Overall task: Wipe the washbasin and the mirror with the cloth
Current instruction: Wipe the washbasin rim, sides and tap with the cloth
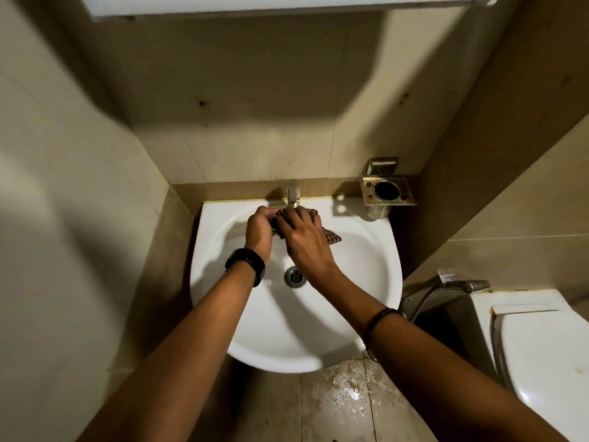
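Forearms (191,346) are reaching in over the white washbasin (366,314), lol. I'm gripping with my left hand (259,232) and right hand (306,240) both, fingers curling round the brown patterned cloth (333,236), bunching it over the bowl's back, right under the tap (293,194).

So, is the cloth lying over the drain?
No, the left hand and right hand hold the cloth by the tap, apart from the drain.

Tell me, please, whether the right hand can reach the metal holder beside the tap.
Probably yes: the right hand holds the cloth by the tap; nothing blocks the metal holder.
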